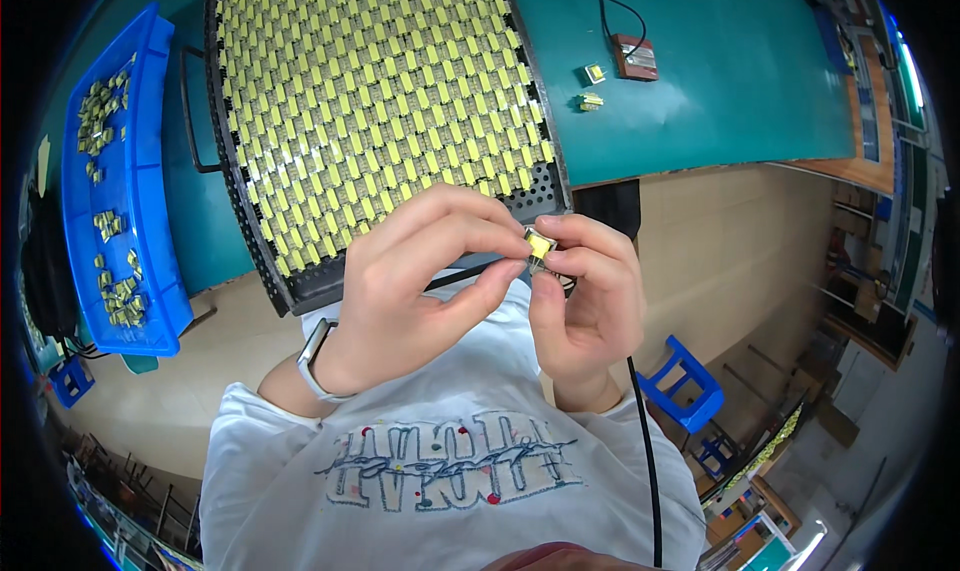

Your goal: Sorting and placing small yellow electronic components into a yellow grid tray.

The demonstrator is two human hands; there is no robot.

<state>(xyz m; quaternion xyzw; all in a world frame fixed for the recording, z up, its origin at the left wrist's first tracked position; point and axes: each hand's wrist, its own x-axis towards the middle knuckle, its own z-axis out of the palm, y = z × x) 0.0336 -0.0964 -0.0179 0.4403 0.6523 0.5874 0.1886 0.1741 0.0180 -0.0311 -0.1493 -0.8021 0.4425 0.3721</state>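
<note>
Both hands up front now, meeting over the tray's near edge: left hand [410, 271] and right hand [590, 291], each pinching the same small part [540, 245] between thumb and fingertips. It's blocky, bright yellow across the middle, paler at the rims, held just off the tray's near right corner.

And what a tray [543, 185]! Dark, metal-looking, packed with row upon row of yellow parts, the short strips staggered like brickwork. Only that near right corner lies bare, the surface punched with round holes. A bent rod handle [187, 111] sticks out on the left, and the near end juts past the edge of the bench [700, 121].

Over to the left, the bin [152, 191]: smooth blue plastic, long, straight-walled, with more yellow parts heaped loosely in clumps, thick at both ends, a smaller cluster between.

Right of the tray, the bench shows a flat green top with a soft shine. Two loose parts [590, 102] sit near each other there, just beside a reddish, boxy block [636, 58], with a thin dark cord [606, 13] running to it.
</note>
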